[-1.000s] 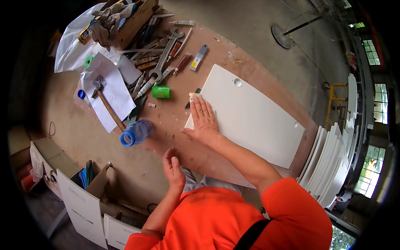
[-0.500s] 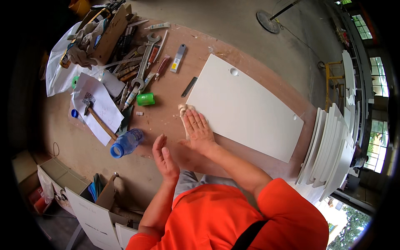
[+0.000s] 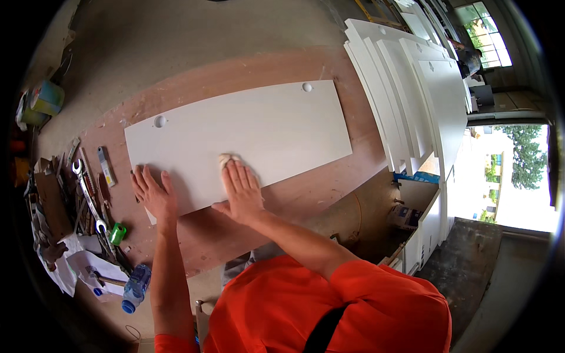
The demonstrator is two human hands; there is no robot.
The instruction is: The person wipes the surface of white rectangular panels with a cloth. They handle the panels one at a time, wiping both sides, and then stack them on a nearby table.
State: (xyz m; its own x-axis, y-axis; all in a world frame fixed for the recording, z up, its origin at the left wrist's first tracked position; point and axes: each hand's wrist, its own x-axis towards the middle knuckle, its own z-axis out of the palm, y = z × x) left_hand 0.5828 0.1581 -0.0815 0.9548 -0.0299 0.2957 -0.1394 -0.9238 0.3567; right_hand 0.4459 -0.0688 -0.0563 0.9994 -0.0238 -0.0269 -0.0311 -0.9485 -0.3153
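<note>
A white panel (image 3: 253, 120) with two round recesses near its far edge lies flat on the brown work table (image 3: 294, 191). My right hand (image 3: 242, 194) presses a bunched cream cloth (image 3: 226, 159) onto the panel near the middle of its near edge. Its fingers stretch over the cloth, which shows at the fingertips; the rest is hidden beneath. At the panel's near left corner, my left hand (image 3: 154, 193) rests with fingers spread, holding nothing.
White panels (image 3: 406, 94) stand stacked at the right. On the left lie a wrench (image 3: 88, 191), a scraper (image 3: 106, 166), a green roll (image 3: 118, 233), a hammer (image 3: 112, 281) and a blue-capped bottle (image 3: 137, 285). An open box (image 3: 418, 206) stands below the table at right.
My view has turned rightward. My right hand has slid the cloth from the panel's left edge to its middle. My left hand, previously raised off the panel, has come down at its corner.
</note>
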